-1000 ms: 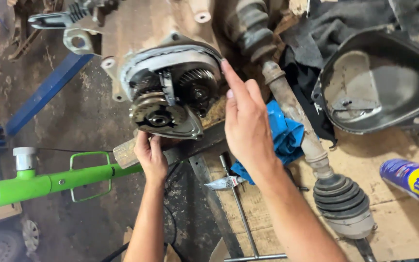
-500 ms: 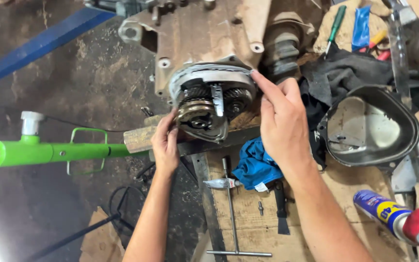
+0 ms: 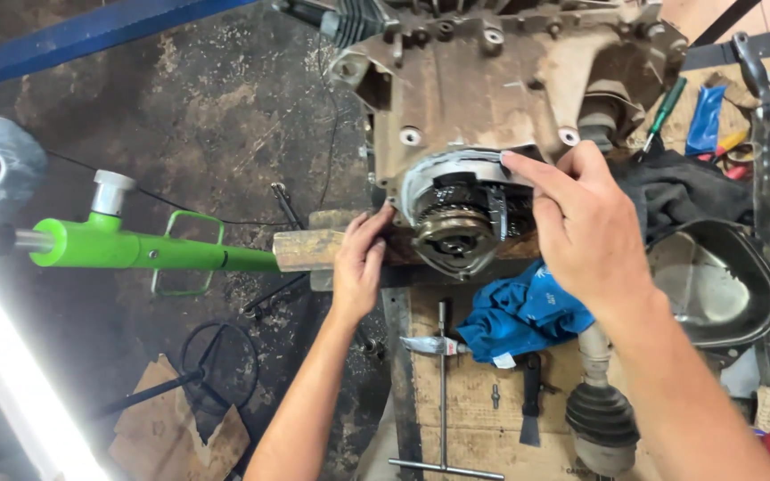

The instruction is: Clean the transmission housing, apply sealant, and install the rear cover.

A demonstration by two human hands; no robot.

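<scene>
gear housing [image 3: 492,98]: dull grimy metal | rag [image 3: 523,312]: blue cloth | block [image 3: 309,249]: rough wood

Blue rag [image 3: 520,313], green-handled tool [image 3: 149,249]

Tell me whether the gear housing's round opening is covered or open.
Open. The gears show bare inside the gear housing, and a dished metal cover lies apart to the right.

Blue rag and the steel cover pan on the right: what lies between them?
In the head view, the person's right hand and forearm cross between the blue rag and the cover pan.
</scene>
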